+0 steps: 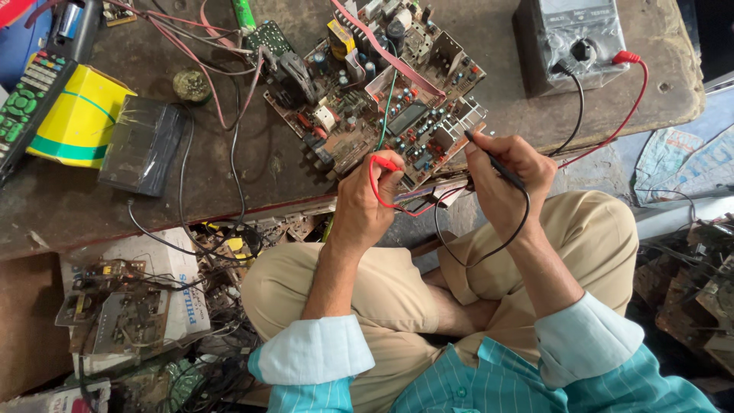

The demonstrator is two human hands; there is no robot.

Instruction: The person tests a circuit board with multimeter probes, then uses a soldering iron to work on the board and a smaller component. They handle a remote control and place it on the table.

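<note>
We held our left hand [365, 200] curled tight at eleven o'clock from our knees, our right hand [506, 177] pinched shut at one o'clock, forearms bare.

Worn dark workbench [505, 46], circuit board [382, 99], grey multimeter [573, 38], yellow box [80, 118], remote control [30, 95], black pack [141, 145]

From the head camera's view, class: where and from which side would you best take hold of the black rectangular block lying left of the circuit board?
Grip the black block across its two long sides, coming from above. It lies flat on the table, with bare table along its right edge; the yellow box crowds its left, so pinch nearer its lower end.
</note>
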